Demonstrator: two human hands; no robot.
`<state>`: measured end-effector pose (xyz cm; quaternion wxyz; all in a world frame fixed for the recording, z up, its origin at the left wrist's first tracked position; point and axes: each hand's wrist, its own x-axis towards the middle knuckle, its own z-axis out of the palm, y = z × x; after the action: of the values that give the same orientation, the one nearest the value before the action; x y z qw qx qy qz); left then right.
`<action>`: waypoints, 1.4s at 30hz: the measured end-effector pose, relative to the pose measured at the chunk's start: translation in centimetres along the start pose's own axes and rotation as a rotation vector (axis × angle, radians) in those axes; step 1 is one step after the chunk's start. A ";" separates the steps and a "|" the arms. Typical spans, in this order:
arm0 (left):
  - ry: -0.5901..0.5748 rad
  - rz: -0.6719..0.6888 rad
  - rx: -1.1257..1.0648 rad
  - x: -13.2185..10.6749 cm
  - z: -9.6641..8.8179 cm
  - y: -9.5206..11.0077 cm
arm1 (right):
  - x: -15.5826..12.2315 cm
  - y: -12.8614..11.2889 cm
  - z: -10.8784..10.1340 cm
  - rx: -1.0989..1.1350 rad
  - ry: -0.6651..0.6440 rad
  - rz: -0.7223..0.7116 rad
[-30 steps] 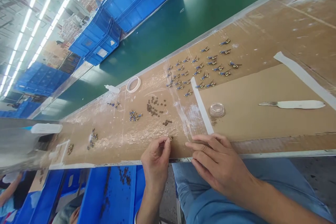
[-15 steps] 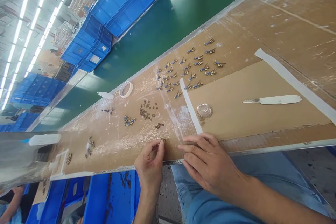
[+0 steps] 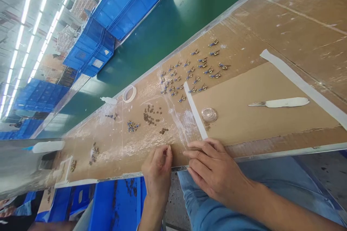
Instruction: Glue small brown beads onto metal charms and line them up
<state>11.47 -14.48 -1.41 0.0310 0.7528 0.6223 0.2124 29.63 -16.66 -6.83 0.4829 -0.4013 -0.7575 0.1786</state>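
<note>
At the table's near edge, my left hand [image 3: 158, 166] pinches thumb and forefinger together. Whatever is at its fingertips is too small or hidden to name. My right hand [image 3: 211, 166] rests on the edge just to the right, fingers stretched out and lightly bent, with nothing visible in it. Beyond the left hand lie a small cluster of dark round pieces [image 3: 163, 131] and a larger scatter of them [image 3: 149, 117]. A heap of blue-and-gold figurines [image 3: 132, 126] sits to their left. Several more small figurines [image 3: 202, 65] are laid out farther back.
A clear round dish [image 3: 209, 114] and a white-handled knife [image 3: 287, 103] lie on cardboard bordered by white tape strips [image 3: 195, 111]. A tape roll [image 3: 129, 94] and white bottles [image 3: 48, 147] stand left. Behind is a green belt [image 3: 189, 14] with blue crates [image 3: 130, 3]. A blue bin [image 3: 124, 202] sits below.
My left hand has shifted slightly right, its fingers closing more; the tiny gold-coloured bit at its fingertips is no longer visible. My right hand stays nearly still. The view has moved slightly.
</note>
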 end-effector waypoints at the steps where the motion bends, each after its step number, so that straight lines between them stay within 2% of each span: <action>1: 0.001 -0.029 -0.024 -0.1 -0.1 0.0 | 0.1 0.0 -0.1 0.004 0.004 0.001; 6: 0.076 -0.295 -0.354 -1.3 -1.1 0.9 | 0.9 -0.2 -0.7 0.099 0.037 0.037; 8: 0.117 -0.330 -0.468 -1.9 -1.6 1.7 | 1.3 -0.2 -0.9 0.170 0.040 0.055; 10: 0.128 -0.288 -0.507 -2.5 -2.0 2.5 | 1.6 -0.3 -1.0 0.253 0.037 0.075; 13: 0.104 -0.132 -0.468 -3.0 -2.3 3.3 | 1.8 -0.4 -1.3 0.368 0.027 0.077; 17: 0.100 0.065 -0.403 -3.2 -2.3 3.7 | 1.7 -0.3 -1.9 0.384 0.033 0.075; 21: 0.103 0.173 -0.357 -3.0 -2.4 4.2 | 1.7 -0.2 -2.5 0.396 0.013 0.038; 34: 0.071 0.305 -0.310 -2.1 -4.1 6.2 | 1.6 0.0 -3.4 0.487 0.025 -0.045; 39: 0.048 0.288 -0.356 -2.3 -4.1 6.0 | 1.6 -0.2 -3.5 0.475 0.032 -0.064; 42: 0.033 0.203 -0.429 -2.5 -3.9 5.6 | 1.9 -0.3 -3.6 0.466 0.041 -0.047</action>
<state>14.92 -19.00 3.17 0.1587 0.7841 0.4845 0.3539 32.23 -15.78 -3.86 0.5818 -0.2647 -0.6951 0.3291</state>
